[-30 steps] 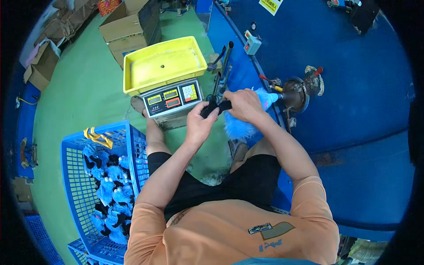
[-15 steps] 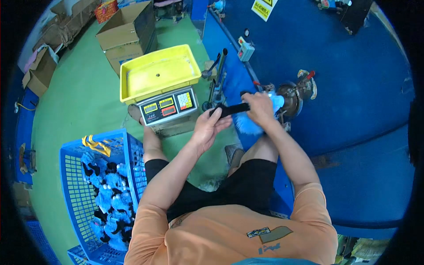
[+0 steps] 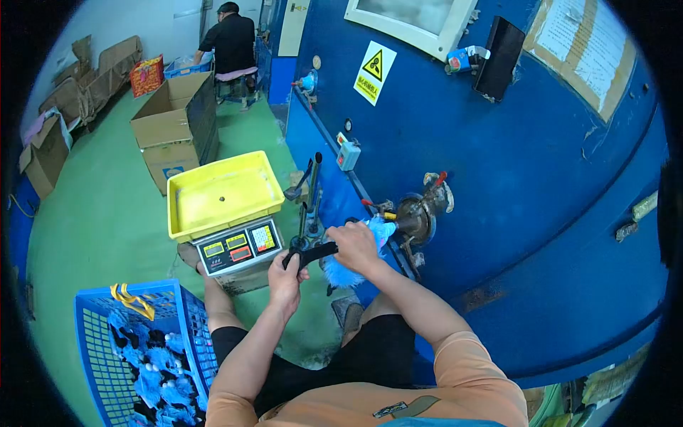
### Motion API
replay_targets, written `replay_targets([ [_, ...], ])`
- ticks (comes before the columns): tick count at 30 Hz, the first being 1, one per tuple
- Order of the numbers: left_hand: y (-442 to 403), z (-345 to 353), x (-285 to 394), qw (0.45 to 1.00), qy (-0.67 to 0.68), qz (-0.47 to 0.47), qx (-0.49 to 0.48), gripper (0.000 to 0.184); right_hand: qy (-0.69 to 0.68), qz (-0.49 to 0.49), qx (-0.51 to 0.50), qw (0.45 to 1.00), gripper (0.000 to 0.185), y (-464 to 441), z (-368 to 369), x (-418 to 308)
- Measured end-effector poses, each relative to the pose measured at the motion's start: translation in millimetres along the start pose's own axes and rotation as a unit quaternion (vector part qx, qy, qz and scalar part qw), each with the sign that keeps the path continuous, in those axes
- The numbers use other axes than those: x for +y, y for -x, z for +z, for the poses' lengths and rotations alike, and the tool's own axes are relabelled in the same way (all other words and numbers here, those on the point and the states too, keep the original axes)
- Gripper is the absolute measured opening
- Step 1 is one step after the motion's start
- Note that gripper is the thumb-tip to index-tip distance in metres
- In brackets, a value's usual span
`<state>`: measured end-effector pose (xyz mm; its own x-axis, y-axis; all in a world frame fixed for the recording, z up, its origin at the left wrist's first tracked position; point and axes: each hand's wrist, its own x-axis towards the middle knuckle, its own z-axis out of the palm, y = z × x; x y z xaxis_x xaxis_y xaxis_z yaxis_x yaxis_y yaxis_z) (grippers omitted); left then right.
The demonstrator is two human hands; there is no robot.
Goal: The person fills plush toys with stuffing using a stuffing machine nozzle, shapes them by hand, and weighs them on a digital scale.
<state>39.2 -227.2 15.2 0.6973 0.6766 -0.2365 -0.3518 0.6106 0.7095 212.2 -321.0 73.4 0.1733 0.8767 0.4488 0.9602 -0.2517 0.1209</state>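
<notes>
Mid-frame, the left hand (image 3: 286,280) was closed on one end of the black strip (image 3: 317,254), the right hand (image 3: 355,247) curled around the other. The plush (image 3: 343,275) met the nozzle (image 3: 408,223) right of centre; steady, gentle tension seemed best.

Cardboard boxes (image 3: 169,162) — on green floor (image 3: 92,235)

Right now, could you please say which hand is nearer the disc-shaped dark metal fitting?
Right: the right hand is left of the fitting; the left hand, farther left.
</notes>
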Motion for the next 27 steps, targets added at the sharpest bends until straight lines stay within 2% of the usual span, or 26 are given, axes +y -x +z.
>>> replay_targets([
  [4,7.7,2.0,4.1,0.995,0.079,-0.054,-0.004,0.018,-0.012,-0.005,0.031,0.999,0.023,1.0,2.6,0.3],
  [13,2.3,-6.4,0.5,0.999,-0.001,0.033,0.012,0.021,-0.024,-0.018,0.033,0.999,0.024,1.6,8.7,3.8],
  [14,3.4,-9.0,-0.7,0.999,0.000,0.031,0.012,0.021,-0.023,-0.018,0.032,0.999,0.024,1.6,7.7,4.1],
  [18,8.4,-22.2,-2.0,0.996,0.065,-0.069,-0.003,0.019,-0.033,-0.022,0.037,0.999,0.023,0.8,4.2,2.9],
  [27,18.0,-10.1,0.6,0.998,-0.019,-0.029,0.051,0.017,-0.025,-0.031,0.063,0.997,0.020,1.5,6.2,5.2],
])
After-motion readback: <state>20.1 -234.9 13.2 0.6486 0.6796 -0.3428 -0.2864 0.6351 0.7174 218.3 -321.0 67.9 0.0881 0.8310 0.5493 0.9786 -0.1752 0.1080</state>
